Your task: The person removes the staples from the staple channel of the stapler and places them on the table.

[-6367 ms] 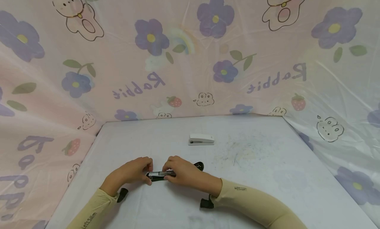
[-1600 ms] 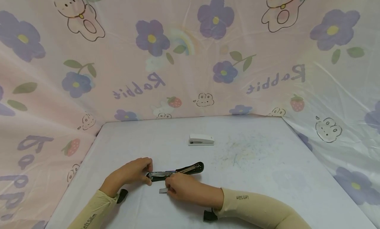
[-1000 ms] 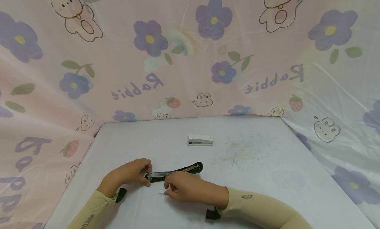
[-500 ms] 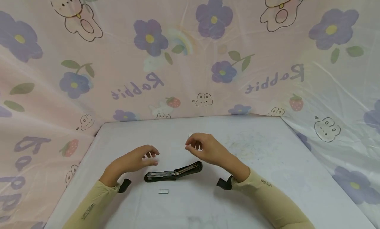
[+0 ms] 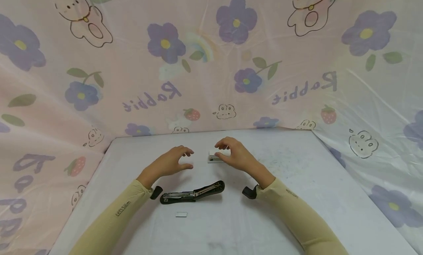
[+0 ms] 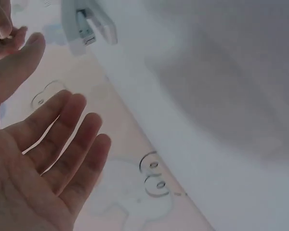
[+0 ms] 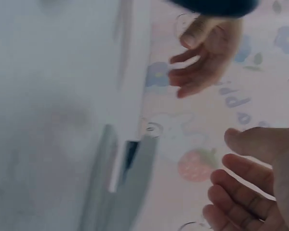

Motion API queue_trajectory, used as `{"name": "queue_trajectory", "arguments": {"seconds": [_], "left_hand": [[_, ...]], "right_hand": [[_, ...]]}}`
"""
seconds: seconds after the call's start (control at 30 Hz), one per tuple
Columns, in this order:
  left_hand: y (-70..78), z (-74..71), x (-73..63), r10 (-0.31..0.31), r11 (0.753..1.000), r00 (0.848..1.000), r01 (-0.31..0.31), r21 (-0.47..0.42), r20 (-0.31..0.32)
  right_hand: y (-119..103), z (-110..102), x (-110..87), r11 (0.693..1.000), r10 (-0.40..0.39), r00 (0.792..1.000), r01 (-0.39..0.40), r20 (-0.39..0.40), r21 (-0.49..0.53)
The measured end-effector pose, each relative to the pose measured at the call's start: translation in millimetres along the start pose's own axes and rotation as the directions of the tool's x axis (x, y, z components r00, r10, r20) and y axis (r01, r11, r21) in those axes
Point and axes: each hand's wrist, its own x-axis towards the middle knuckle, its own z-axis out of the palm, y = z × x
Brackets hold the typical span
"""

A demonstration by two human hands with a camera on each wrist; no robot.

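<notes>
A white stapler (image 5: pixel 214 159) stands toward the back of the table, its right part hidden behind my right hand (image 5: pixel 236 154). That hand hovers with loosely bent fingers and holds nothing. My left hand (image 5: pixel 170 162) is in the air left of the white stapler, thumb and fingers apart around nothing. In the left wrist view the white stapler (image 6: pixel 106 24) appears beyond the fingertips; the right wrist view shows the stapler (image 7: pixel 130 192) beside the right fingers. Nearer lies a black stapler (image 5: pixel 206 190), folded wide apart with its metal channel facing up. A small strip of staples (image 5: pixel 181 214) lies before it.
The white table (image 5: pixel 264 222) has faint coloured smudges at the right. A patterned cloth (image 5: pixel 205 71) with flowers and rabbits hangs behind it and along both sides. Black wrist camera mounts (image 5: pixel 250 192) stick out below both wrists.
My right hand has let go of the strip of staples and moved back to the white stapler. The left has released the black stapler and moved back and right.
</notes>
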Motion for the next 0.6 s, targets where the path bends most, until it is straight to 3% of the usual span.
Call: {"name": "queue_trajectory", "arguments": {"seconds": [0.27, 0.6], "left_hand": [[-3.4, 11.3, 39.1, -0.032, 0.999, 0.998, 0.031, 0.012, 0.054], [1.8, 21.5, 74.5, -0.048, 0.998, 0.988, 0.041, 0.054, 0.145]], "right_hand": [[30.8, 14.9, 8.0, 0.998, 0.057, 0.996, -0.058, 0.075, 0.012], [51.1, 26.3, 13.4, 0.993, 0.113, 0.985, -0.117, 0.127, 0.028]]}}
